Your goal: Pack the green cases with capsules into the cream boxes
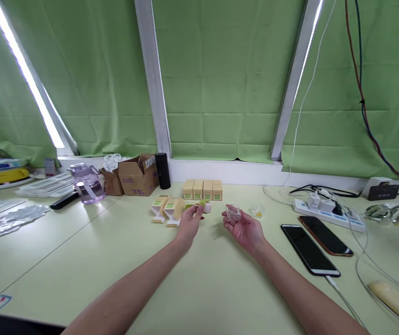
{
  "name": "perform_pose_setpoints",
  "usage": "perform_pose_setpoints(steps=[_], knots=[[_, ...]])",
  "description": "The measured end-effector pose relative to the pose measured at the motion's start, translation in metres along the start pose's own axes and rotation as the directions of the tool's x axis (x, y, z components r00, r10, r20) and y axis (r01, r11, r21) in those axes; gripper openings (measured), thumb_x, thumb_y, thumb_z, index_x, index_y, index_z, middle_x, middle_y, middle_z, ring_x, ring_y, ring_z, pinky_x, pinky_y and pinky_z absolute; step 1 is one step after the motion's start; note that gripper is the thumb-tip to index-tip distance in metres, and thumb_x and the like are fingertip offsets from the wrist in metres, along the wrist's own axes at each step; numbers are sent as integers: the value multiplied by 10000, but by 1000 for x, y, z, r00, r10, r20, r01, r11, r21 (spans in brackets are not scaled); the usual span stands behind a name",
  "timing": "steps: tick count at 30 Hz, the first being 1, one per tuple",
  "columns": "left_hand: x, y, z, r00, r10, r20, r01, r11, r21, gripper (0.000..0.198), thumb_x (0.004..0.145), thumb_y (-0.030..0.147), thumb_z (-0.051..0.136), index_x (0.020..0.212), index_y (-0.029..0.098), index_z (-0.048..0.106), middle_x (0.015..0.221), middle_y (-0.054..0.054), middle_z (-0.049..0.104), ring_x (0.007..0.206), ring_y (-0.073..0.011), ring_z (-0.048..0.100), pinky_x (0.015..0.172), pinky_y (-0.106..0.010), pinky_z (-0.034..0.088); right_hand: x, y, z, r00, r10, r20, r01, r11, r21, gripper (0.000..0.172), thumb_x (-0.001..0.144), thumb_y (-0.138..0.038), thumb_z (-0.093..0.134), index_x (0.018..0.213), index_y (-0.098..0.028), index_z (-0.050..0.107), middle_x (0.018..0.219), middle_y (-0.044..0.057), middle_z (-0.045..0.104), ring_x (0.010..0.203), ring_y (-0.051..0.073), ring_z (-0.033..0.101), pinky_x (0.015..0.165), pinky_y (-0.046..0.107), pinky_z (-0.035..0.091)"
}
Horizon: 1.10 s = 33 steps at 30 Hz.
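My left hand (189,222) is closed in a pinch on a small pale pink and green piece (206,206), whose kind I cannot make out. Palm up, my right hand (244,229) grips a small clear plastic cup (233,212) between thumb and fingers. Just right of it a second clear cup (257,211) rests on the table with something small and yellow in it. Beside my left hand lie two opened kraft boxes (173,211) with their flaps out. Behind them several closed kraft boxes (202,190) with green-edged windows stand in a row.
Two phones (310,249) lie at the right, near a white power strip (328,215) and loose cables. A purple water jug (86,184), a brown carton (138,174) and a black cylinder (163,170) stand at the back left. Plastic packets (16,218) cover the far left.
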<state>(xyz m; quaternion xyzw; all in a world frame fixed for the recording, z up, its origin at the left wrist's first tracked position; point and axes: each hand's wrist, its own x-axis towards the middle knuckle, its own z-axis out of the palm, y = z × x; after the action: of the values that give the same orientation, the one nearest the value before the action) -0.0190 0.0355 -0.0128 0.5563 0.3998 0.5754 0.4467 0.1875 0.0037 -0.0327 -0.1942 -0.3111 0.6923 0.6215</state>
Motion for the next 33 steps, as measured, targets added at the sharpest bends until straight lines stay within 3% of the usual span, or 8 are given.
perform_pose_setpoints(steps=[9,20,33], knots=[[0,-1,-1,1000,-15,14,15,999,28,619,793,760,667,946,168,761,995,-82,741,859,-196,623,816,-319,512,-3,-2,11,996,-54,-74,56,998,13,344,810,-381,786,1081,-180,718,961,111,777,758,195,680,625,298,542],[-3,3,1,999,35,38,-37,998,55,580,805,739,668,890,174,767,926,-83,750,838,-212,649,777,-314,528,-17,-3,32,996,-56,-66,32,945,-327,642,700,-452,923,1214,-243,601,1111,79,767,657,174,725,551,303,599],[-7,8,5,995,44,88,-48,998,41,544,787,685,725,962,172,770,1026,-97,781,945,-255,695,828,-336,539,-17,3,33,997,-21,-74,-12,913,-409,595,650,-371,950,1152,-250,655,1182,74,743,651,193,768,551,304,619]])
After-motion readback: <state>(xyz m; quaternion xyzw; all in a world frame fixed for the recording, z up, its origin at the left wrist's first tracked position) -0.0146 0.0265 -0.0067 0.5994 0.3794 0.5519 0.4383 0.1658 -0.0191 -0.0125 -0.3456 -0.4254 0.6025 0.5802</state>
